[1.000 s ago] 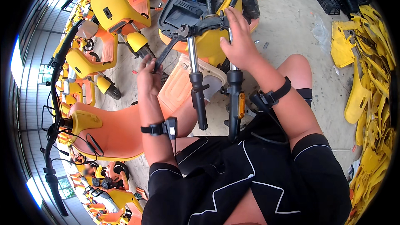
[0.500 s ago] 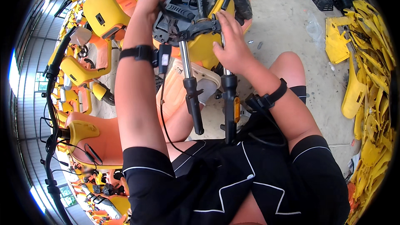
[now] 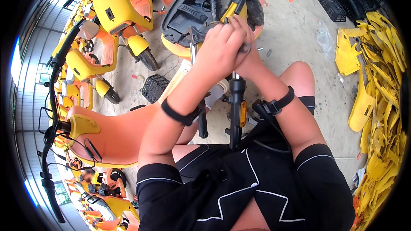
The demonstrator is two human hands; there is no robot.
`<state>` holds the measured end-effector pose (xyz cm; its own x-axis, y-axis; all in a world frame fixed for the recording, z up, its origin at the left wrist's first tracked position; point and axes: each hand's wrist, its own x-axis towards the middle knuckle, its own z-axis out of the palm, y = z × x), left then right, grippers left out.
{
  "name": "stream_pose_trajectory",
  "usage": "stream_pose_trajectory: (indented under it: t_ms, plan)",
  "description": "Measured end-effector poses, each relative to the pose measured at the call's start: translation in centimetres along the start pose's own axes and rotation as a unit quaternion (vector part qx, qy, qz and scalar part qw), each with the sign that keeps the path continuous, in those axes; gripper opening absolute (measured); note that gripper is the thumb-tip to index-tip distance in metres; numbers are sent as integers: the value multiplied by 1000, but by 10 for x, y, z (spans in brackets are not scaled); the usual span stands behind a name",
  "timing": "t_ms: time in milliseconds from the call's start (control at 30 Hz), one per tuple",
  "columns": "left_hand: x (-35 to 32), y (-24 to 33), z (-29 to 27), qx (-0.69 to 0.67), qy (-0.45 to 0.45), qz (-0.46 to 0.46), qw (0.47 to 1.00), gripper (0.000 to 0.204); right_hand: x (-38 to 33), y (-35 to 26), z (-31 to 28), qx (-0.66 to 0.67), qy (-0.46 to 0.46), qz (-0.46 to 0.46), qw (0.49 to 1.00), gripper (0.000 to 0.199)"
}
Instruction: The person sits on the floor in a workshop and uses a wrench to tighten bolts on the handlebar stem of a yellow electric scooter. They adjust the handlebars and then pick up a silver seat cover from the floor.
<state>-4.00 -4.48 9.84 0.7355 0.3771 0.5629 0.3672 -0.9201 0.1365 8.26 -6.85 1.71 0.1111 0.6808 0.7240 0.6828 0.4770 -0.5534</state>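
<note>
Upright before me stands a front fork (image 3: pixel 237 89) with two legs, a black clamp across its top and an amber reflector on the right leg. Over that clamp my left hand (image 3: pixel 222 47) is closed, knuckles up. A dark, rounded handle end (image 3: pixel 244 48) juts from its right side and looks like a wrench; the rest is covered by the hand. My right hand (image 3: pixel 247 62) is closed round the top of the right fork leg, partly behind the left hand. Just beyond lies the yellow scooter body (image 3: pixel 173 49) with a grey storage tray (image 3: pixel 180 23).
Yellow and orange scooters (image 3: pixel 117 10) crowd the left side. An orange scooter body (image 3: pixel 115 134) with handlebars (image 3: pixel 53 102) lies close on my left. A black basket (image 3: pixel 155 88) sits on the floor. Yellow panels (image 3: pixel 381 102) are heaped along the right, near black baskets (image 3: pixel 332 8).
My left hand has come from the storage tray's left edge over to the fork clamp and closed, with a dark handle in it. My right hand, spread before, has curled in beside it.
</note>
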Motion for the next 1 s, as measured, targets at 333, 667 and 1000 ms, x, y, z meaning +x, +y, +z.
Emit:
stream_pose_trajectory:
  t_ms: [333,667,1000]
  plan:
    - [-145,-7,-43,163,105,-81,978,32,-1,-5,1,73,-27,110,991,77]
    - [-174,-18,14,-600,492,-420,470,13,0,-5,-2,64,-37,110,991,75]
    - [-85,-199,-40,-476,338,-580,568,10,0,-9,-1,59,-54,120,990,86]
